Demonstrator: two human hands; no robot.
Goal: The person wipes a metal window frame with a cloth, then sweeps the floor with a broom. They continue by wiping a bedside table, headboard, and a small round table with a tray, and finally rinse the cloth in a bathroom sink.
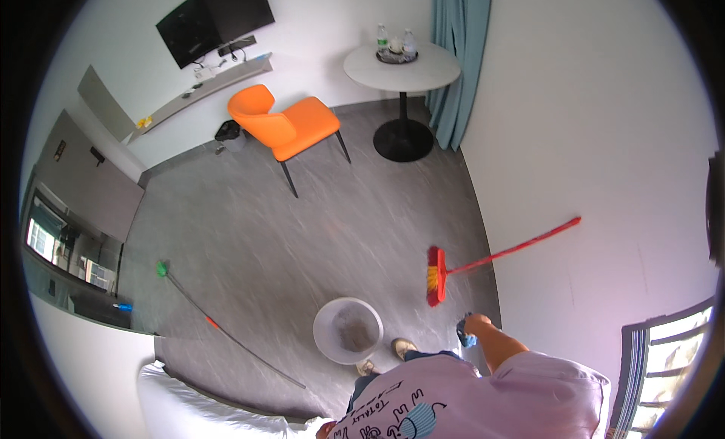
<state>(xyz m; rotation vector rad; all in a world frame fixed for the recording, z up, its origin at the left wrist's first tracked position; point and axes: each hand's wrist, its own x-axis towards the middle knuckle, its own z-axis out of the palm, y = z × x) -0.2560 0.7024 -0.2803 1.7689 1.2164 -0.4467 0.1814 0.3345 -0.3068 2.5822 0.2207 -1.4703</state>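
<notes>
My right hand (479, 324) hangs at my side close to the right wall, gripping a dark and light blue crumpled cloth (467, 333). Only a sliver of my left hand (325, 430) shows at the bottom edge beside my shirt; its fingers are hidden. On the floor before my feet stands a white bucket (324, 328) with greyish contents at its bottom. Beyond my right hand a broom (437, 277) with a red head and yellow bristles leans with its red handle against the wall.
A long pole (238, 341) with a green head lies on the floor at left. White bedding (187, 402) borders the lower left. Farther off are an orange chair (306, 127), a small bin (233, 140) and a round table (362, 70) bearing bottles on a tray.
</notes>
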